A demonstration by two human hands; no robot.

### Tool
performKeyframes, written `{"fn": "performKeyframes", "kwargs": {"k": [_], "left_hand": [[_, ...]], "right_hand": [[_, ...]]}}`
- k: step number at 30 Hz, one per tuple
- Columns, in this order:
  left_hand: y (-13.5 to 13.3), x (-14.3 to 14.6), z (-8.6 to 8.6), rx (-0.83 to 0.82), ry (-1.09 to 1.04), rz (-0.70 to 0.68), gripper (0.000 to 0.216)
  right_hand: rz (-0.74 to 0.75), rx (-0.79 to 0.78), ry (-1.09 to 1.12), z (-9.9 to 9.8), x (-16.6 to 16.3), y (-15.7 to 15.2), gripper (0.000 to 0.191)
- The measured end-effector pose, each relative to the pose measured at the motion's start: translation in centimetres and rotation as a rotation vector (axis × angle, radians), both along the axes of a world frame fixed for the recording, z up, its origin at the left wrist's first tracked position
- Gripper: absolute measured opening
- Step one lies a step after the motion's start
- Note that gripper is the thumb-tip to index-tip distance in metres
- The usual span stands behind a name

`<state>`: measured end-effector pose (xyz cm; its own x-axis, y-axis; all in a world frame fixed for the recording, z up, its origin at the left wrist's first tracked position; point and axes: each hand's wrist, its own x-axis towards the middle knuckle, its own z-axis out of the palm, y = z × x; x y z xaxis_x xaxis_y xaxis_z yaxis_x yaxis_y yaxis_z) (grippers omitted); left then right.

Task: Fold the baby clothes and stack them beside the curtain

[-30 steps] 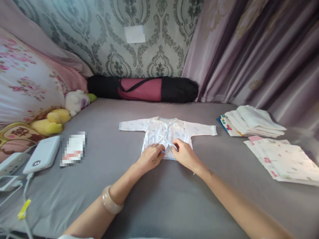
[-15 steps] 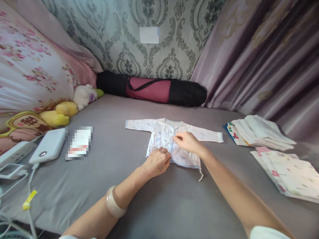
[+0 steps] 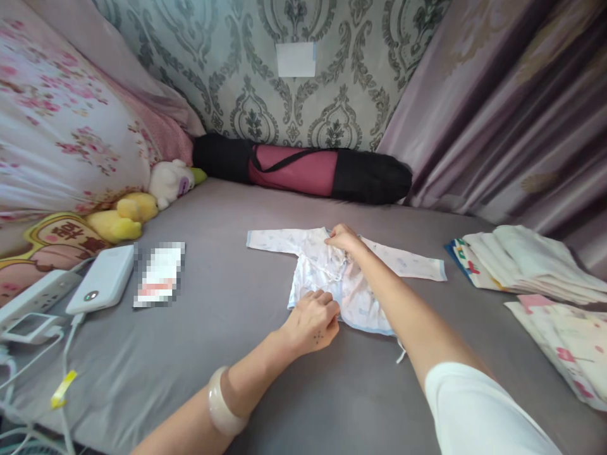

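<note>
A small white baby shirt (image 3: 315,262) with light blue edging lies spread on the grey sheet, both sleeves stretched out sideways. My left hand (image 3: 314,321) is closed on its bottom hem near the middle. At the neckline, my right hand (image 3: 344,239) pinches the collar edge of the shirt between thumb and fingers. Thin ties lie across the chest, and a loose tie (image 3: 401,351) hangs out at the lower right corner. My right forearm covers part of the shirt's right side.
Folded white cloths (image 3: 531,259) and printed cloths (image 3: 569,341) lie at the right. Leftward are a power bank (image 3: 102,278), a power strip (image 3: 35,297), cables, a blurred packet (image 3: 161,275) and plush toys (image 3: 121,218). A long black and maroon bag (image 3: 294,169) lies along the wall.
My right hand has moved up from the ties on the chest to the neckline. The left hand stays at the hem. The view has shifted slightly.
</note>
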<state>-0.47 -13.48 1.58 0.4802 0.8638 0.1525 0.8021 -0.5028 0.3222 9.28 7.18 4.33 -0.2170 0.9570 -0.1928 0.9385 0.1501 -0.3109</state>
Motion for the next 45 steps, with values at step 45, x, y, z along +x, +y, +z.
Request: {"fn": "performKeyframes", "kwargs": {"k": [45], "left_hand": [[5.9,4.5,1.7,0.075,0.105,-0.006,0.039]], "right_hand": [[0.147,0.324,0.008,-4.8,10.9,-12.7,0.051]]}}
